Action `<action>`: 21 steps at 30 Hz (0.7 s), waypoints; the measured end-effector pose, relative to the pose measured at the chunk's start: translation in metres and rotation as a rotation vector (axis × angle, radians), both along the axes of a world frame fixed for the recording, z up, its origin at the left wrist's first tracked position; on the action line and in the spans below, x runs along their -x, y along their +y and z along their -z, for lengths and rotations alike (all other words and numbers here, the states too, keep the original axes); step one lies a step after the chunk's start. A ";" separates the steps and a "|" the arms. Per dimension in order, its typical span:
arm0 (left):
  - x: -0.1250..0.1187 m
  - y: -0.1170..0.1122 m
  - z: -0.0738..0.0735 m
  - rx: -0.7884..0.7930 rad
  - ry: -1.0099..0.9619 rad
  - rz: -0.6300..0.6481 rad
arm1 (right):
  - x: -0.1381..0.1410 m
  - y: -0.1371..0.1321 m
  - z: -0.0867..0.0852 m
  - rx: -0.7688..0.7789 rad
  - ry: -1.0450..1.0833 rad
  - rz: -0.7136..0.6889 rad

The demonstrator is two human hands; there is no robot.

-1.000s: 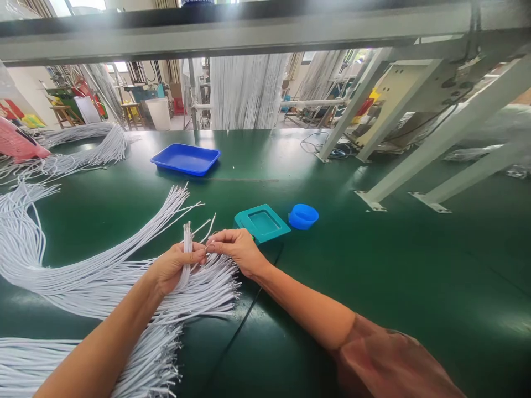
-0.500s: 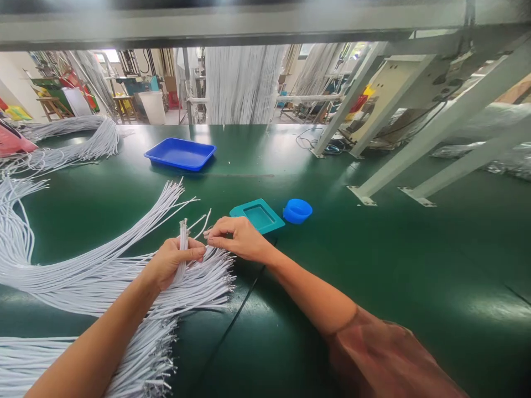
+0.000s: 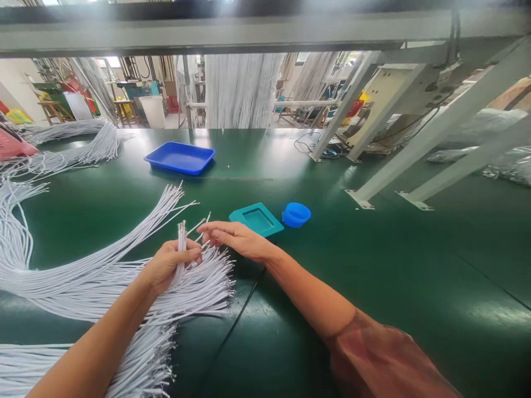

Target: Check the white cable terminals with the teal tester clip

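My left hand (image 3: 176, 260) is closed around a small upright bunch of white wires (image 3: 181, 239), their tips standing above the thumb. A few loose wire ends poke out to the right of that bunch. Right beside them is my right hand (image 3: 234, 237), palm down, fingers stretched out and slightly apart around those ends. Whether a fingertip touches one of them is hard to make out. Below both hands lies a thick pile of white wires (image 3: 203, 287), tips fanned toward the right. Another bundle of white wires (image 3: 136, 237) curves in from the left behind my left hand.
On the green table (image 3: 373, 287) sit a teal tray (image 3: 271, 228), a round blue dish (image 3: 296, 215) and a larger blue tray (image 3: 180, 157). Metal legs (image 3: 398, 160) stand at the right. More wires (image 3: 103, 138) lie coiled at the far left.
My right hand has opened from a pinch, its fingers stretching left over the loose wire ends. The left hand keeps its hold on the bunch. The whole view has shifted slightly.
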State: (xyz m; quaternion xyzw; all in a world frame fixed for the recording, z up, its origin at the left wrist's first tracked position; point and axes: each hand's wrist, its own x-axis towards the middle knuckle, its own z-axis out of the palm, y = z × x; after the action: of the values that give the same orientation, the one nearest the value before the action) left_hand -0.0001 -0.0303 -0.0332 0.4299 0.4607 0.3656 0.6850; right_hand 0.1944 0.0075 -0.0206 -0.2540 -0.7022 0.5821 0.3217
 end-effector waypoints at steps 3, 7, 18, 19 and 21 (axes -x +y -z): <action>-0.001 0.000 0.001 0.055 -0.060 -0.014 | 0.007 -0.007 0.002 0.094 0.042 0.041; -0.003 0.000 0.000 0.073 -0.093 -0.051 | 0.020 -0.014 0.013 0.282 0.153 0.256; -0.011 -0.004 0.005 -0.030 0.006 -0.187 | 0.026 -0.025 0.037 -0.851 -0.428 0.566; -0.011 -0.003 0.006 -0.034 0.009 -0.185 | 0.025 -0.024 0.037 -0.944 -0.470 0.527; -0.010 -0.003 0.007 -0.049 0.018 -0.183 | 0.023 -0.021 0.034 -0.955 -0.468 0.472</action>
State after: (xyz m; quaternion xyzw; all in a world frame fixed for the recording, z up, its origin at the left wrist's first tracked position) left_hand 0.0099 -0.0329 -0.0403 0.4059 0.4953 0.4340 0.6337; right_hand 0.1713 -0.0135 -0.0547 -0.3522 -0.8639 0.0416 0.3578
